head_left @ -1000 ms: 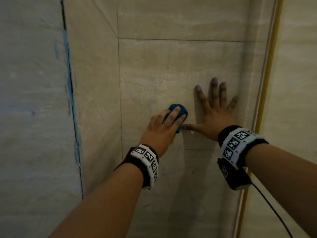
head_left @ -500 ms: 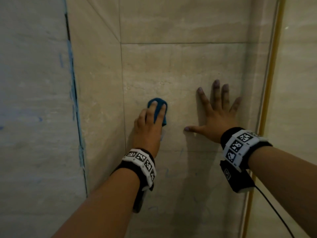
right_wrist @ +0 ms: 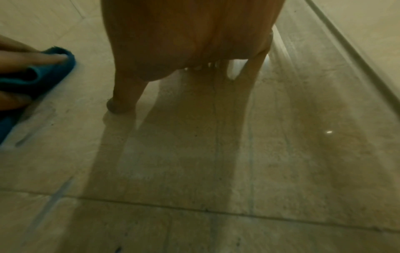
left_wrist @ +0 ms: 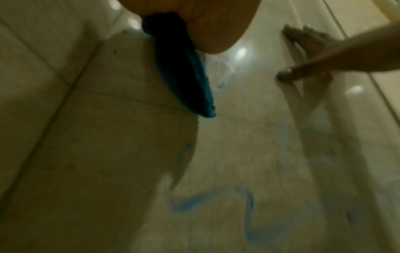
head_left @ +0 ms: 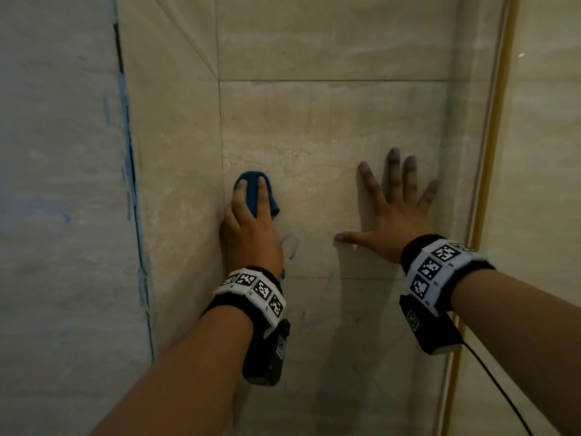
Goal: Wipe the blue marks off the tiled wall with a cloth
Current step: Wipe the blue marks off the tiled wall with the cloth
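My left hand holds a blue cloth against the beige tiled wall, close to the inner corner. Its fingers lie straight over the cloth, and the thumb looks tucked under a fold in the right wrist view. A tail of the cloth hangs below the palm. Faint blue marks sit just below and right of that hand, with more blue marks lower down. My right hand lies flat on the wall with spread fingers, holding nothing.
The side wall meets the tiled wall at a corner directly left of the cloth. A blue line runs down the edge of the nearer left panel. A gold trim strip borders the wall on the right.
My left hand has slid the cloth leftward along the wall, from beside the right thumb to the corner. The right hand has stayed planted.
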`<state>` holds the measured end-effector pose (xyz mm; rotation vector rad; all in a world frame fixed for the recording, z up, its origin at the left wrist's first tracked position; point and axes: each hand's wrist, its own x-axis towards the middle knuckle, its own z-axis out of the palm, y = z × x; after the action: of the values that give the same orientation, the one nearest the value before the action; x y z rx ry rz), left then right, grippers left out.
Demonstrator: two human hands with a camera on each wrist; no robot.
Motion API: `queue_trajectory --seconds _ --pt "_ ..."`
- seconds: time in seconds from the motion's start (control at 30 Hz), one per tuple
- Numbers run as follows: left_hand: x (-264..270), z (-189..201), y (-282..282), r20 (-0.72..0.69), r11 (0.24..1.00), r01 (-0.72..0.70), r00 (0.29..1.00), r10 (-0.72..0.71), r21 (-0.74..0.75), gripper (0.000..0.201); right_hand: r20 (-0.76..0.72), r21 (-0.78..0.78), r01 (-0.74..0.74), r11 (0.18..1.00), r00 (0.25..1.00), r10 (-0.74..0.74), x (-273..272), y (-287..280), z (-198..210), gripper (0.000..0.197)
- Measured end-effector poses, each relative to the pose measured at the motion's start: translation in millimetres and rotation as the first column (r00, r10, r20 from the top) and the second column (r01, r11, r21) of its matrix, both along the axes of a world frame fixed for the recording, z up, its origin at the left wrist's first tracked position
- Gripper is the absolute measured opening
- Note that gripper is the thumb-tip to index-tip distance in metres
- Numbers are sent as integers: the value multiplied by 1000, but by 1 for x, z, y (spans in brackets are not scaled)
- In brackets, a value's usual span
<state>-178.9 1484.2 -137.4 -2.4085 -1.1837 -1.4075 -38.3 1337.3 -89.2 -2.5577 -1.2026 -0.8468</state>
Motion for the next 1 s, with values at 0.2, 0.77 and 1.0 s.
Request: queue_trajectory --seconds 0.2,0.77,1.0 --pt "9 -46 -3 -85 964 165 985 -150 211 97 5 8 -1 1000 1000 1 1 1 -1 124" --pt "5 -39 -8 -130 933 291 954 -269 212 71 30 45 -8 999 1000 6 3 2 -5 124" --pt "-7 -43 -11 -268 978 177 953 -142 112 68 52 93 -49 994 998 44 -3 -7 -36 118"
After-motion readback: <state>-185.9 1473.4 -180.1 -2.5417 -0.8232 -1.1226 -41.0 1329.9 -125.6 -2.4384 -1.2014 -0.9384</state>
